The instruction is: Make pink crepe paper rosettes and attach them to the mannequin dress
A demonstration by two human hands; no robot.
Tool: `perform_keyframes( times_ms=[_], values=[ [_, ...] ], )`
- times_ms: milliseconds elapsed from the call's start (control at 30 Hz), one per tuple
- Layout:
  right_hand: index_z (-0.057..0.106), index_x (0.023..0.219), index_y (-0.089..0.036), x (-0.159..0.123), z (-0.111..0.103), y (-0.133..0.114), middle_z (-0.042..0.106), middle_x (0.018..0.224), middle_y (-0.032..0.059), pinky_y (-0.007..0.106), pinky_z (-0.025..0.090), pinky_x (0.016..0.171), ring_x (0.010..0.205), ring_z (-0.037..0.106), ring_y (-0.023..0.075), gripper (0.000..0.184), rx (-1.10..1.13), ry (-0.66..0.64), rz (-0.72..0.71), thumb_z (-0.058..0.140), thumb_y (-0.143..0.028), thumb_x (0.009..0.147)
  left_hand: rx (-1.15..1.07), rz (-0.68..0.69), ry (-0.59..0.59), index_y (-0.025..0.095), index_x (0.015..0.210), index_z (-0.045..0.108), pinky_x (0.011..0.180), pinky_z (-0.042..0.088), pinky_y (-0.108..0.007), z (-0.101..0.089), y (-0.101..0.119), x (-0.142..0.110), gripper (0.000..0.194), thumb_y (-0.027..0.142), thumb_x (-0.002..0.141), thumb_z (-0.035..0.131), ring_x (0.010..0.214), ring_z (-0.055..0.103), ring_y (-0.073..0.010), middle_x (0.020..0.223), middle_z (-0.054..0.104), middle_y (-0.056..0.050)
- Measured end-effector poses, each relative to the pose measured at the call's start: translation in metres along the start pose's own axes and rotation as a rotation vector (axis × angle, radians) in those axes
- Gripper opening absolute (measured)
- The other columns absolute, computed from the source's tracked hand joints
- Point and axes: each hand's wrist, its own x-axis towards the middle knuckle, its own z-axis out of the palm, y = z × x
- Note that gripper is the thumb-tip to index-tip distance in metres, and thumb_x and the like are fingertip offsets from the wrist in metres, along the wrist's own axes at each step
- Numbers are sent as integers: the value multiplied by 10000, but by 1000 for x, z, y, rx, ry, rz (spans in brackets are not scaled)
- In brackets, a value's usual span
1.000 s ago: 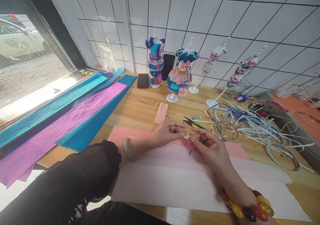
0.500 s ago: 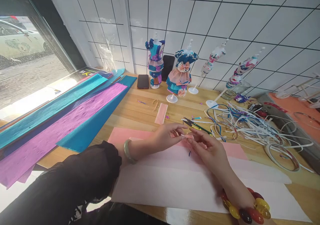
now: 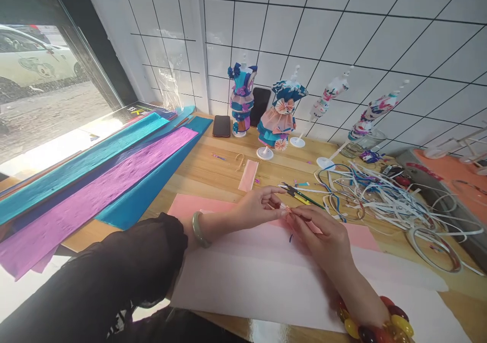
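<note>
Between my hands is a small pleated piece of pink paper (image 3: 285, 208) with pale edges. My left hand (image 3: 256, 209) pinches its left side between thumb and fingers. The fingertips of my right hand (image 3: 323, 231) close on its right side and partly cover it. Both hands hover over white paper sheets (image 3: 243, 282) and a pink sheet (image 3: 365, 235). Just beyond my fingers lie scissors (image 3: 304, 195) with dark green and yellow parts. A flat pink strip (image 3: 248, 175) rests farther back on the wooden table.
Dress forms in blue and pink paper outfits (image 3: 279, 117) stand along the tiled wall, beside plainer forms (image 3: 375, 112). Tangled white and blue strips (image 3: 384, 196) cover the right side. Teal paper (image 3: 87, 160) and purple paper (image 3: 114, 185) lie left. A phone (image 3: 221, 126) lies at the back.
The pleated paper has turned between my fingers, showing more of its folds. My right fingers have drawn closer together around it. The view has shifted slightly.
</note>
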Motion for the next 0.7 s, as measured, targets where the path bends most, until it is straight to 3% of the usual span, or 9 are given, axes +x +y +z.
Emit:
perform_keyframes(
  times_ms=[133, 367, 700],
  values=[
    [659, 900, -205, -2, 1, 1, 674, 833, 55, 306, 527, 704, 773, 638, 169, 144, -62, 38, -57, 578, -149, 794, -168, -80, -52, 125, 1142, 514, 794, 461, -288, -1, 1, 1, 515, 294, 688, 689, 815, 596, -113, 879, 622, -74],
    [667, 947, -200, -4, 2, 1, 688, 893, 56, 297, 531, 730, 807, 644, 164, 197, -81, 27, -35, 551, -131, 803, -240, -123, -27, 122, 1105, 533, 759, 482, -324, -3, 2, 3, 492, 321, 684, 691, 728, 614, -121, 816, 642, -75],
    [686, 869, -209, -8, 3, 3, 705, 866, 45, 322, 539, 692, 789, 647, 184, 154, -79, 111, 239, 571, -272, 788, -240, -148, -14, 119, 1119, 519, 662, 478, -291, -5, 5, 4, 508, 394, 712, 650, 652, 611, -123, 735, 640, -64]
  ],
)
